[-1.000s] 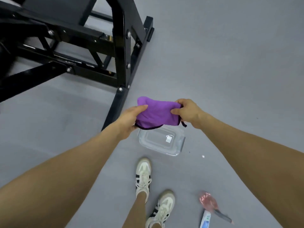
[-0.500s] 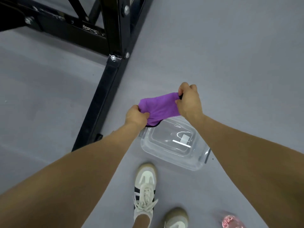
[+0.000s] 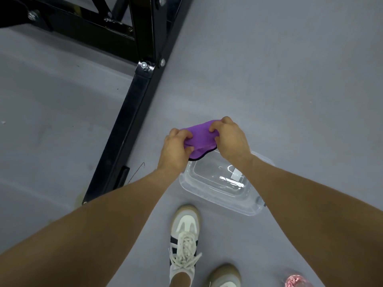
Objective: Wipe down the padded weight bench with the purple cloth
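Note:
The purple cloth (image 3: 199, 139) is bunched between both hands, held in the air above the far edge of a clear plastic tub. My left hand (image 3: 175, 149) grips its left end and my right hand (image 3: 231, 139) grips its right end, fingers curled into the fabric. Only the black steel frame of the weight bench (image 3: 132, 96) shows, at the upper left; one leg runs diagonally down to the floor. The bench's padding is out of view.
A clear plastic tub (image 3: 207, 191) sits on the grey floor just under my hands. My white sneakers (image 3: 184, 235) stand below it. A pink object (image 3: 294, 280) lies at the bottom right edge. A thin wire lies by the bench foot (image 3: 122, 175).
The view has tilted down and closer to the floor. My hands have drawn nearer together on the cloth, bunching it tighter over the tub.

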